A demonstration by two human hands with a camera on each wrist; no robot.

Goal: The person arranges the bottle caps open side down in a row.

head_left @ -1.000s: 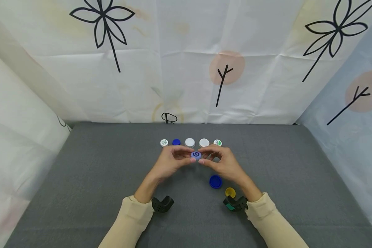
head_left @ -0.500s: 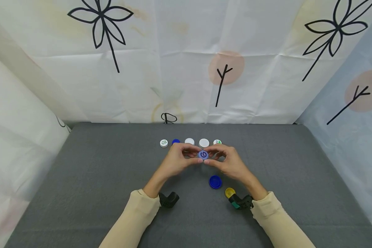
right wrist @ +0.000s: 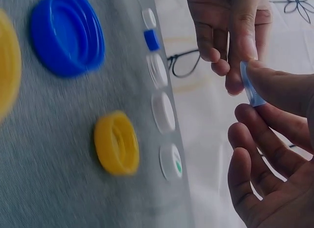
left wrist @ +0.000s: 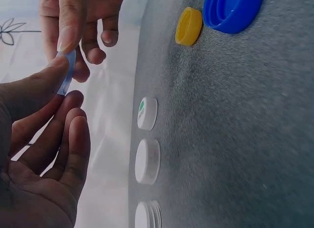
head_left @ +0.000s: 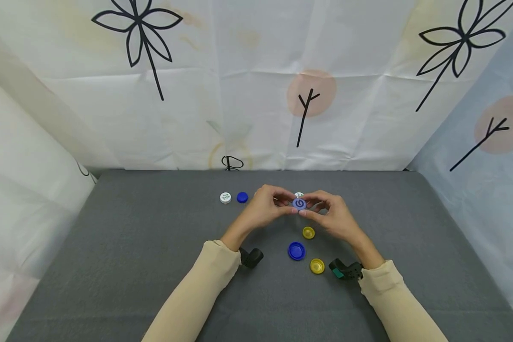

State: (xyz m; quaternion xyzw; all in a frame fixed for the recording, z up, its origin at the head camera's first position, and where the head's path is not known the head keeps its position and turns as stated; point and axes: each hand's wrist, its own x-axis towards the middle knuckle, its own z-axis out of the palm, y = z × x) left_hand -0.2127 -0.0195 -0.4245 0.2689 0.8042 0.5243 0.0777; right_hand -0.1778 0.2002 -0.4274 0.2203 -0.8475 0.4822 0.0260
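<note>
Between both hands is a small light-blue bottle cap (head_left: 299,204) with a dark swirl on its top, held up off the table. My left hand (head_left: 265,207) pinches its left side with thumb and fingertips. From the opposite side my right hand (head_left: 331,214) pinches it the same way. Both wrist views show the cap (left wrist: 68,75) edge-on, thumbs on its near face. Below the hands lie a yellow cap (head_left: 308,232), a larger blue cap (head_left: 297,251) and another yellow cap (head_left: 317,266), all hollow side up.
Along the back of the grey table (head_left: 132,247) runs a row of caps: a printed white cap (head_left: 225,197), a blue cap (head_left: 242,197), two plain white caps hidden behind my left hand in the head view, and a green-marked white cap (left wrist: 147,113). Patterned cloth (head_left: 256,85) hangs behind.
Both hands have moved right and slightly away with the light-blue cap, from before the row's middle to its right end. The nearer yellow caps and printed white cap have come into fuller view.
</note>
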